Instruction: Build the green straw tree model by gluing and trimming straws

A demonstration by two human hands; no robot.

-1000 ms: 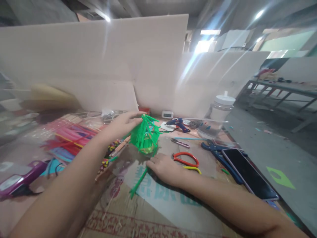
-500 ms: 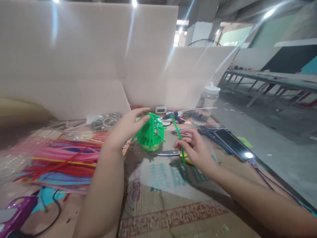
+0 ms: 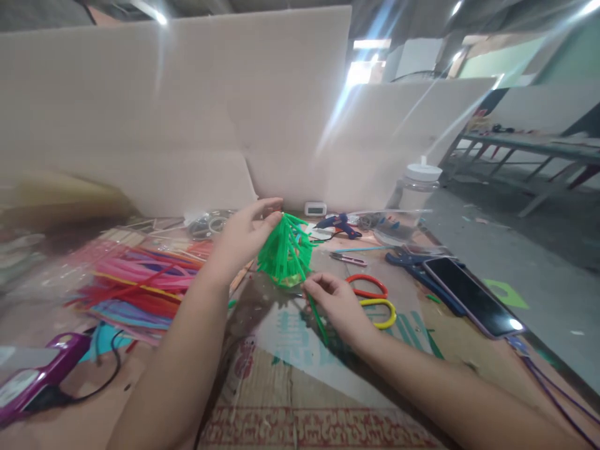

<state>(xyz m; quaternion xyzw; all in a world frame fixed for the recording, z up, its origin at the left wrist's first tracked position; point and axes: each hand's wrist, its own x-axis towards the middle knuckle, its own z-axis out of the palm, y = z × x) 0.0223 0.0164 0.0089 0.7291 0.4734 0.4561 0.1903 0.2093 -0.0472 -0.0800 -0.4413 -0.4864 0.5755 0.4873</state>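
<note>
A cone-shaped green pipe-cleaner model (image 3: 285, 253) stands upright on the work surface, its strands fanning down from a peak. My left hand (image 3: 255, 231) grips the peak between thumb and fingers. In my right hand (image 3: 335, 303) a single green pipe cleaner (image 3: 319, 322) is pinched, slanting down to the right; its upper end reaches the model's lower right edge, though I cannot tell if they touch. Scissors with red and yellow handles (image 3: 385, 314) lie just beyond the right hand, their blades partly hidden by it.
Colourful pipe cleaners (image 3: 145, 278) lie at left, near a purple device (image 3: 51, 369). Behind are a blue glue gun (image 3: 340, 224), a small white digital display (image 3: 315, 209) and a lidded bottle (image 3: 417, 187). Blue-handled pliers (image 3: 424, 281) and a phone (image 3: 473, 297) rest at right.
My right hand has moved left and down, bringing the pipe cleaner to the model's side and uncovering the scissors' handles. My left hand stays at the peak. The view has shifted slightly.
</note>
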